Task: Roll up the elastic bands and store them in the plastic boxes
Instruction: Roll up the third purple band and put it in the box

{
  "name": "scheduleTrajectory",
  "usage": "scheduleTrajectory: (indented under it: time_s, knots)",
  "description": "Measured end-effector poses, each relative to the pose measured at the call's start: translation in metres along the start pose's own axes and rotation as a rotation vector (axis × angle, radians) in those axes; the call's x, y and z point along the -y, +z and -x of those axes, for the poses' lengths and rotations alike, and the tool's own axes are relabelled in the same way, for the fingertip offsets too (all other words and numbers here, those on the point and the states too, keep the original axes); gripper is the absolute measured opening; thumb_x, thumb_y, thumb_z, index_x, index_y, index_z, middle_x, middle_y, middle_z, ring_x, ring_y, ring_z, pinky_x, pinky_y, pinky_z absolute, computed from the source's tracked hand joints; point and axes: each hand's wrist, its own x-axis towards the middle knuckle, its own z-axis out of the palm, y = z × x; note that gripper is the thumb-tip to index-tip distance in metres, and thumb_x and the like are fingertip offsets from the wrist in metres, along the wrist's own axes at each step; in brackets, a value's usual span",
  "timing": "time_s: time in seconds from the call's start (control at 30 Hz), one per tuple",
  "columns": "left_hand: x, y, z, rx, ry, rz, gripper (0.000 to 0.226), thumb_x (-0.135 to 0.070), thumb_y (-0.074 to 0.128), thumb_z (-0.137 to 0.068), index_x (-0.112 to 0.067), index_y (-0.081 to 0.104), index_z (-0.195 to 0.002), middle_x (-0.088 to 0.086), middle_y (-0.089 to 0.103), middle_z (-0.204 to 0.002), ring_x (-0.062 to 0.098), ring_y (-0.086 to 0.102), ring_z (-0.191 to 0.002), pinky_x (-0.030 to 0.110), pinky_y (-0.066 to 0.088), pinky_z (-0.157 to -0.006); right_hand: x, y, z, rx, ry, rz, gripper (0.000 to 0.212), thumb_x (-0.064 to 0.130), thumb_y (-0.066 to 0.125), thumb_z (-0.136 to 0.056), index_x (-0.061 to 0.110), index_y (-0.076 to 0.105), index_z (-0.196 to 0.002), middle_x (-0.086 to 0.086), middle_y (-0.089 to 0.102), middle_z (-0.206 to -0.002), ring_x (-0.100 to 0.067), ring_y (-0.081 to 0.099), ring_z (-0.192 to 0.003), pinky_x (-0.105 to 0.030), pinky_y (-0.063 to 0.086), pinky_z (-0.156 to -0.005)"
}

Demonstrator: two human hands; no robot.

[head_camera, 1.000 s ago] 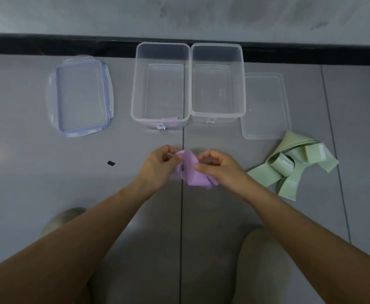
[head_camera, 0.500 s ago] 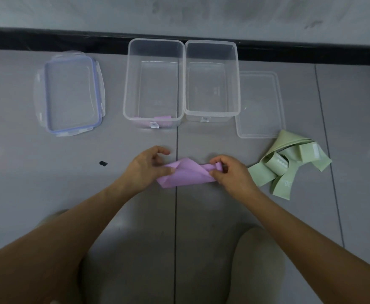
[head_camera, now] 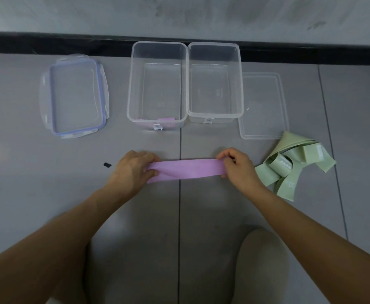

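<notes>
The purple band (head_camera: 186, 170) is held out flat and straight between the two hands, low over the grey floor (head_camera: 48, 194), in front of the two boxes. Whether it touches the floor cannot be told. Near its left end the lower layer shows at a slant, so the two layers are not fully even there.

The left hand (head_camera: 133, 170) grips the left end, with the fingers curled over the top and the thumb against the band. The right hand (head_camera: 239, 170) pinches the right end between thumb and bent fingers.

The step in hand seems to be the straightening of the band before rolling; no roll has started yet. The next move probably calls for laying the layers even, then turning one end over itself tightly while the other hand keeps the strip taut.

The left box (head_camera: 129, 102) and the right box (head_camera: 241, 84) stand open, side by side and touching. Something pink (head_camera: 166, 120) is at the near wall of the left box; band or label, it is not clear. The green bands (head_camera: 289, 167) lie in a loose heap just right of the right hand, not yet rolled. A clear lid (head_camera: 265, 106) lies beside the right box, and a blue-edged lid (head_camera: 99, 95) lies well left.
</notes>
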Motion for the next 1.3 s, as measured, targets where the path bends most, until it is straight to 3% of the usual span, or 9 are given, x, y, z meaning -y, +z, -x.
scheduleTrajectory:
  time_s: [0.1,0.27,0.37,0.53,0.7,0.77,0.9,1.1,1.3]
  knots:
    - [0.008,0.001,0.003,0.038,0.036,-0.036,0.031,-0.042,0.050,-0.076,-0.022,0.068,-0.092,-0.002,0.066,-0.084,0.025,0.056,-0.076,0.027,0.037,-0.072,0.000,0.000,-0.001,0.036,-0.010,-0.009,0.010,0.015,0.066,-0.088,0.024,0.062,-0.091,0.006,0.064,-0.091,-0.013,0.060,-0.081,-0.033,0.052,-0.079]
    - [0.014,-0.004,0.012,0.051,0.002,-0.058,0.024,-0.040,0.058,-0.076,-0.019,0.066,-0.084,-0.002,0.065,-0.078,0.025,0.056,-0.073,0.022,0.028,-0.068,-0.002,-0.003,-0.004,-0.085,-0.017,0.102,0.026,0.017,0.065,-0.091,0.021,0.058,-0.115,0.006,0.062,-0.100,-0.015,0.060,-0.090,-0.029,0.047,-0.083]
    - [0.022,-0.007,0.017,0.072,-0.147,-0.054,0.013,-0.031,0.072,-0.081,-0.021,0.067,-0.088,-0.002,0.063,-0.084,0.024,0.052,-0.082,0.027,0.030,-0.070,-0.006,-0.004,-0.007,-0.155,-0.051,0.144,0.015,0.020,0.060,-0.093,0.024,0.065,-0.107,0.008,0.065,-0.091,-0.017,0.063,-0.087,-0.031,0.050,-0.082]
    - [0.031,-0.012,0.020,0.072,-0.233,-0.044,0.009,-0.034,0.067,-0.085,-0.026,0.066,-0.085,-0.003,0.057,-0.085,0.025,0.056,-0.082,0.030,0.036,-0.069,-0.010,-0.003,-0.009,-0.076,-0.028,0.059,0.031,0.013,0.047,-0.095,0.032,0.071,-0.105,0.018,0.064,-0.094,-0.016,0.064,-0.094,-0.046,0.057,-0.086]
    - [0.026,-0.016,0.012,0.028,-0.379,-0.137,0.013,-0.043,0.061,-0.087,-0.030,0.061,-0.086,0.000,0.062,-0.082,0.031,0.061,-0.081,0.033,0.046,-0.069,-0.015,-0.003,-0.005,-0.038,0.029,0.086,0.006,0.025,0.067,-0.086,0.029,0.066,-0.083,0.007,0.069,-0.084,-0.019,0.068,-0.080,-0.047,0.058,-0.080]
    - [0.021,-0.017,0.005,-0.015,-0.422,-0.176,0.014,-0.044,0.057,-0.088,-0.030,0.061,-0.088,0.005,0.067,-0.083,0.036,0.062,-0.079,0.033,0.047,-0.066,-0.021,-0.002,-0.001,-0.029,0.051,0.112,0.014,0.017,0.069,-0.083,0.029,0.062,-0.084,0.007,0.067,-0.083,-0.022,0.067,-0.080,-0.047,0.057,-0.080]
    - [-0.001,-0.015,-0.016,-0.138,-0.350,-0.219,0.015,-0.033,0.050,-0.093,-0.023,0.061,-0.096,0.015,0.067,-0.080,0.042,0.061,-0.073,0.038,0.047,-0.061,-0.033,-0.003,0.021,0.052,0.047,0.155,0.037,0.004,0.064,-0.076,0.041,0.060,-0.080,0.012,0.064,-0.079,-0.021,0.063,-0.078,-0.048,0.057,-0.077]
    - [-0.046,0.008,-0.046,-0.109,-0.113,-0.136,0.031,-0.019,0.051,-0.092,-0.018,0.060,-0.121,0.011,0.068,-0.110,0.038,0.064,-0.093,0.041,0.052,-0.077,-0.044,0.001,0.054,0.243,0.047,0.303,0.027,0.007,0.064,-0.080,0.031,0.069,-0.091,0.009,0.066,-0.088,-0.014,0.061,-0.081,-0.028,0.047,-0.074]
    - [-0.087,0.034,-0.070,0.029,0.100,-0.354,0.062,-0.029,0.047,-0.095,-0.023,0.024,-0.152,0.006,0.041,-0.148,0.029,0.040,-0.129,0.040,0.036,-0.102,-0.050,0.021,0.091,0.421,0.130,0.148,0.019,0.012,0.067,-0.086,0.029,0.069,-0.094,0.011,0.065,-0.086,-0.007,0.065,-0.076,-0.026,0.056,-0.077]
